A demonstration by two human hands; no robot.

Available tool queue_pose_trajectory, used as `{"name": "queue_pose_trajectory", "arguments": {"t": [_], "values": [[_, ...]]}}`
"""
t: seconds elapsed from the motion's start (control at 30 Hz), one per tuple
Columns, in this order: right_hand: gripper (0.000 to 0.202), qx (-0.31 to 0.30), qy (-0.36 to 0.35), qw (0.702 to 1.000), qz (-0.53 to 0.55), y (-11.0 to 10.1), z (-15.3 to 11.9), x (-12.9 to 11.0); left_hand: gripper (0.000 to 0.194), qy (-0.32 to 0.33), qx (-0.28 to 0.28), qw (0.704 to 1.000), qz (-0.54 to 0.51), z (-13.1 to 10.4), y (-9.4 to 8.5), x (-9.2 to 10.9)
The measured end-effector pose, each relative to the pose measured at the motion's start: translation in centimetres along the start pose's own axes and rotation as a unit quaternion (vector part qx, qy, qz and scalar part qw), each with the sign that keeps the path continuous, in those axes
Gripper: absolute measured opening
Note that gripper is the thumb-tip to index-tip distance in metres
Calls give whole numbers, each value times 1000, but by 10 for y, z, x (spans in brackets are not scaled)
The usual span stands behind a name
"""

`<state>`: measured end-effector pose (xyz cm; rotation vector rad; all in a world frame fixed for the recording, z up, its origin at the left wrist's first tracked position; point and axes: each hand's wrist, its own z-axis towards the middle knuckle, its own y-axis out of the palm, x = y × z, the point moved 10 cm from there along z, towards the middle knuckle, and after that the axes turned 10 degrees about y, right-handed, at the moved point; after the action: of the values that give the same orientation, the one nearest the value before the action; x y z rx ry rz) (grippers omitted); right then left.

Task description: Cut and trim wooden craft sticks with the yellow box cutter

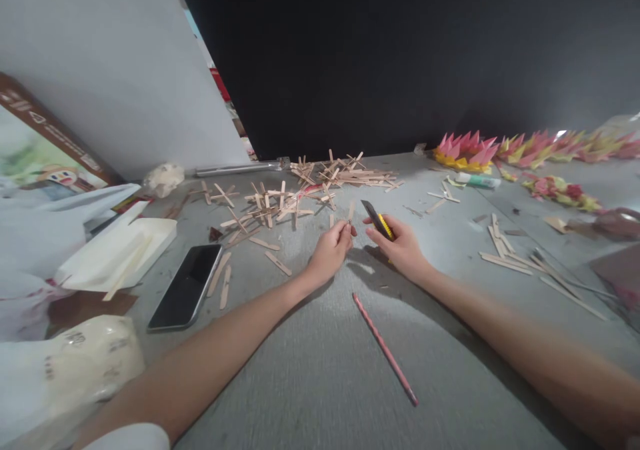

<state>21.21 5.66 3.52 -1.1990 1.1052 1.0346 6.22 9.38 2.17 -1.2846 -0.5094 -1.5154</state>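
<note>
L hand (330,250) pinching a wooden stick (351,211), R hand (400,247) gripping the blk/yellow cutter (385,227) just beside it, both over the grey table (300,390); pink pencil (384,347) lying on near side, stick pile (363,177) beyond, w/ phone (186,287) left.

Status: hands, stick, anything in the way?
Left hand pinching wooden stick. Right hand gripping box cutter, blade apart from stick. Pink pencil lies clear of both hands.
</note>
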Motion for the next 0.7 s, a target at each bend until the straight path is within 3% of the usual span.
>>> {"name": "queue_pose_trajectory", "arguments": {"t": [0.1,0.27,0.47,0.7], "values": [[33,52,-37,996,-68,-6,-3,-3,30,27,-44,996,78,-2,7,10],[28,61,-52,991,-108,-4,-4,-4,26,50,-120,978,164,-7,22,16],[18,50,-71,985,-148,0,-9,-13,27,48,-132,973,185,-7,24,15],[20,74,-54,978,-185,0,-8,-5,24,51,-139,968,205,-8,25,13]]}}
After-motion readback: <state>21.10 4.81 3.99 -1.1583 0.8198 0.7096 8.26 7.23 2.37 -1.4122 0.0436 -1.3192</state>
